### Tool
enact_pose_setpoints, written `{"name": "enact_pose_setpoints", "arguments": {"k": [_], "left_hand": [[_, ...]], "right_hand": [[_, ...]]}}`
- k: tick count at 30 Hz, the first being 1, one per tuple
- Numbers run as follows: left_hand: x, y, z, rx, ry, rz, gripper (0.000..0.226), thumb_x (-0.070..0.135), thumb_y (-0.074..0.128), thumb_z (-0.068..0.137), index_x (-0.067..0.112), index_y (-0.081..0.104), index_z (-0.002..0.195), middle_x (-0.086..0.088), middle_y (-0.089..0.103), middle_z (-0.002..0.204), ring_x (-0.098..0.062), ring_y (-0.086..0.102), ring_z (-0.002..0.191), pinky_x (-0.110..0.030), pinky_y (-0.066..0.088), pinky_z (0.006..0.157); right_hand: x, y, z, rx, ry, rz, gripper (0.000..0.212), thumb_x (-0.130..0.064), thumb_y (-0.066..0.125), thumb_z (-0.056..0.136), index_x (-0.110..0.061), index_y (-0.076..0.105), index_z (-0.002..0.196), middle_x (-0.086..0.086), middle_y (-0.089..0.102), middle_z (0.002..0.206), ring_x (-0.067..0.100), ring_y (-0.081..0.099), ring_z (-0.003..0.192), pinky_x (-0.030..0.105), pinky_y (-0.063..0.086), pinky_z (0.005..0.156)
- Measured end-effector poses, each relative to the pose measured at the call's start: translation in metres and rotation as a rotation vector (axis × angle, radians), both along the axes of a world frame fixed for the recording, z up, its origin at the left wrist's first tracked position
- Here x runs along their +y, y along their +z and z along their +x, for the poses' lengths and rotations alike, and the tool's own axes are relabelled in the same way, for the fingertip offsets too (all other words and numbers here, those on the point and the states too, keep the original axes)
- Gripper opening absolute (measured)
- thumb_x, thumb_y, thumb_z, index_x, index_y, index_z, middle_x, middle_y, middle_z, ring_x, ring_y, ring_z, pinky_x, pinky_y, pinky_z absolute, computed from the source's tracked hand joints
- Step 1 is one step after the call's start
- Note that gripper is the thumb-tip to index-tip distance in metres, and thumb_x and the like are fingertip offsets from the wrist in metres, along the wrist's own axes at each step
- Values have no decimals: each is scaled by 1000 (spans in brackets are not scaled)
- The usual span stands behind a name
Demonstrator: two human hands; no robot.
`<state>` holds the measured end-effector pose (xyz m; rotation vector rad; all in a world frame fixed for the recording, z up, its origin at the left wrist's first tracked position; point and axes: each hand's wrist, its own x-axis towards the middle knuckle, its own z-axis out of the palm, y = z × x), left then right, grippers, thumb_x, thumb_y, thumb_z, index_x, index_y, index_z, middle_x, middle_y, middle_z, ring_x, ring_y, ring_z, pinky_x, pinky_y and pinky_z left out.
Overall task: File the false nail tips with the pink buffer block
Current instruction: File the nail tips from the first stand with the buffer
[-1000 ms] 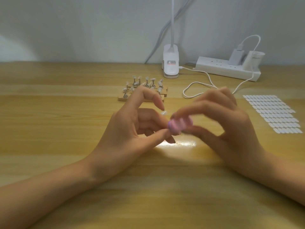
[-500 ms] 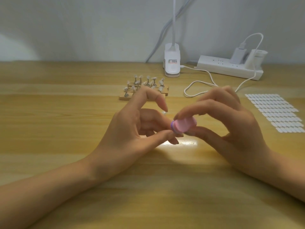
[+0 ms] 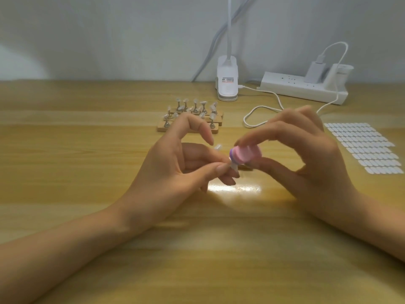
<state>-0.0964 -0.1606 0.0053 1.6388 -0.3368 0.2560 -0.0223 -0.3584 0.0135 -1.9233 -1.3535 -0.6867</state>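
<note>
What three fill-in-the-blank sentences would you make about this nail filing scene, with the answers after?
The right hand grips the ____ buffer block. Of both hands, the ____ one pinches the false nail tip. Beyond the left hand, the nail stands sit on ____ bases.
Missing: pink, left, wooden.

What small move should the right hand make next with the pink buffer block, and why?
Probably a short stroke of the pink buffer block across the small clear false nail tip. The right hand grips the block, its purple-edged end apparently at the tip, which the left hand pinches between thumb and fingers.
</note>
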Motion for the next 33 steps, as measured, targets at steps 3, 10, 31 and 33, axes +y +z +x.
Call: {"name": "enact_pose_setpoints", "arguments": {"k": [3, 10, 31, 33], "left_hand": [[0, 1, 0, -3, 9, -12, 39, 12, 79, 84, 26, 44, 95, -7, 79, 85, -17, 74, 68, -18, 48, 55], [-1, 2, 0, 2, 18, -6, 41, 9, 79, 83, 19, 41, 97, -8, 78, 84, -19, 75, 70, -17, 48, 55], [0, 2, 1, 25, -24, -27, 35, 5, 69, 85, 15, 38, 97, -13, 78, 84, -22, 75, 71, -18, 47, 55], [0, 2, 1, 30, -15, -36, 36, 4, 70, 84, 15, 38, 97, -13, 78, 83, -19, 73, 68, -19, 48, 55]], "right_hand": [[1, 0, -1, -24, 5, -15, 14, -31, 68, 90, -27, 68, 103, -4, 62, 88, 16, 49, 85, 29, 36, 84], [2, 0, -1, -17, -16, -17, 12, -30, 69, 89, -24, 71, 100, -4, 64, 88, 21, 53, 83, 32, 36, 83], [0, 1, 0, -4, -23, 2, 11, -31, 67, 91, -28, 65, 102, -5, 65, 89, 16, 49, 85, 38, 41, 79], [0, 0, -1, -21, -13, -1, 11, -32, 66, 91, -27, 69, 100, -5, 64, 88, 15, 49, 85, 36, 39, 80]]}}
